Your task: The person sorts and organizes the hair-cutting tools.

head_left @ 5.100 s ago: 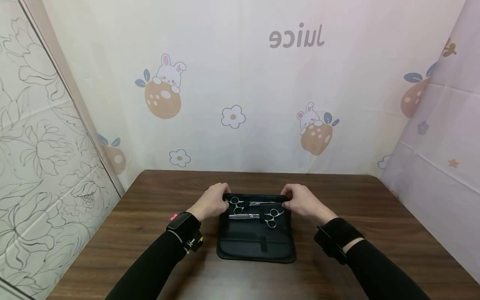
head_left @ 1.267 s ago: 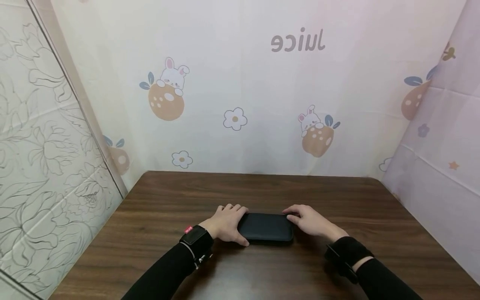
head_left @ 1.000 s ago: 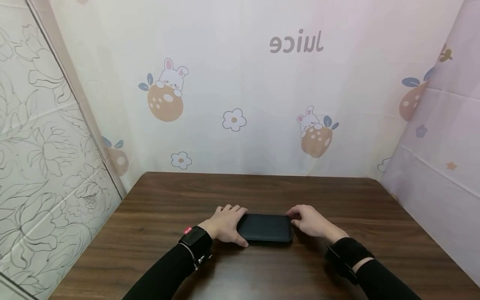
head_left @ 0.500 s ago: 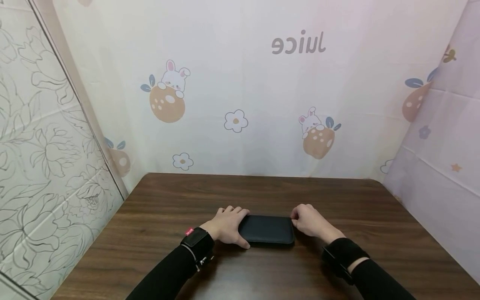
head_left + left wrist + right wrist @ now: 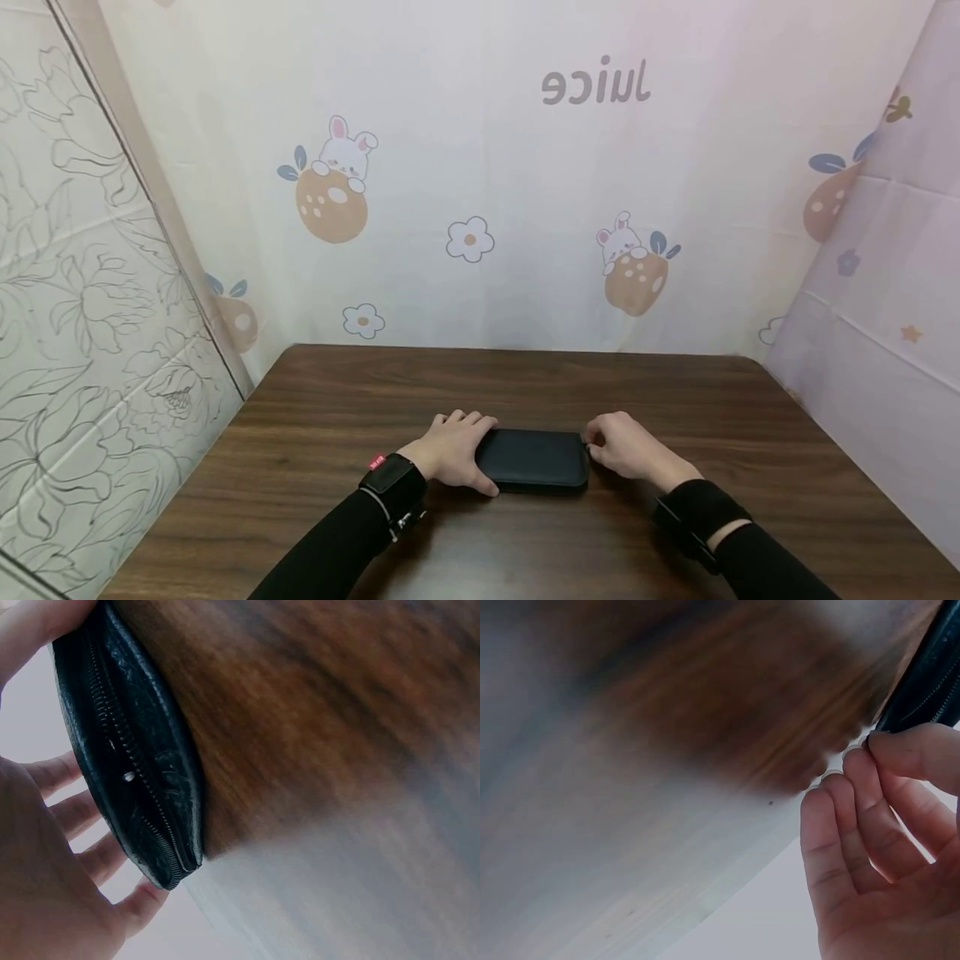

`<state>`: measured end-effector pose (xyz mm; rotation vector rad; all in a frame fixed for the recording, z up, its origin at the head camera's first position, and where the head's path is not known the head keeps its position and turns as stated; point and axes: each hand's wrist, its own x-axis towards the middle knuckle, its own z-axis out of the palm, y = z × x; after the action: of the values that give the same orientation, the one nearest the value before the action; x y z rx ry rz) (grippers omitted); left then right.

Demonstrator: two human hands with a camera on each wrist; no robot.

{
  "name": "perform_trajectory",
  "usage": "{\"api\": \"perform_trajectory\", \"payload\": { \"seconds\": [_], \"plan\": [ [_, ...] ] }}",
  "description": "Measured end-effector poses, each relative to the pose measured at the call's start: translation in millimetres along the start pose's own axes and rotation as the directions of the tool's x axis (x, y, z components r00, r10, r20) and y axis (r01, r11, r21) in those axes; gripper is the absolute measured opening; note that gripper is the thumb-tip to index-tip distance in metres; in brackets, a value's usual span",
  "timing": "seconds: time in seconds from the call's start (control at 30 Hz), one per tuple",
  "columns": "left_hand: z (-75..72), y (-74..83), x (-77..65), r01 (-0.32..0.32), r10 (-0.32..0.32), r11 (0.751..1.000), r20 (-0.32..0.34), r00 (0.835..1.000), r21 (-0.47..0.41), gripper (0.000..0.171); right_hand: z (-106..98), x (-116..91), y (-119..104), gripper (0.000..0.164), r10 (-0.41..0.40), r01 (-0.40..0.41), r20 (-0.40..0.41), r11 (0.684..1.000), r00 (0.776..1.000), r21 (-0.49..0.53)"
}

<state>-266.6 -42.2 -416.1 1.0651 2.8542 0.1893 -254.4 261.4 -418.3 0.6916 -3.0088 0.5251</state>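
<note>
Rabbit-printed cloth [image 5: 525,167] hangs behind a wood-grain desk [image 5: 517,550]; midway between its side edges, the spread left hand [image 5: 455,450] grips a black zip case [image 5: 532,457], the right hand [image 5: 628,446] pinching a dark tab [image 5: 868,740] at its right end.

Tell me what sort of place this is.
Likely a small screened-off work corner indoors: a wooden table, a rabbit-print cloth hanging right behind it, and a flower-print sheet along the left side.
</note>
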Motion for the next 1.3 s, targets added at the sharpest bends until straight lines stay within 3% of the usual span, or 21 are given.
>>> {"api": "perform_trajectory", "payload": {
  "seconds": [0.23, 0.87, 1.3],
  "plan": [
    [1.4, -3.0, 1.9, 0.002, -0.002, 1.000, 0.008, 1.000, 0.007, 0.095, 0, -1, -1, 0.009, 0.048, -0.048, 0.011, 0.999, 0.999, 0.017],
    [2.4, -4.8, 6.3, 0.001, -0.001, 1.000, 0.013, 1.000, 0.015, 0.096, 5, 2, -9, 0.008, 0.083, -0.083, -0.001, 0.996, 0.997, 0.025],
    [-0.5, -4.2, 6.6, 0.009, -0.009, 1.000, 0.007, 1.000, 0.019, 0.094, -2, -1, -14, 0.015, 0.004, -0.004, 0.022, 1.000, 1.000, 0.000]
  ]
}}
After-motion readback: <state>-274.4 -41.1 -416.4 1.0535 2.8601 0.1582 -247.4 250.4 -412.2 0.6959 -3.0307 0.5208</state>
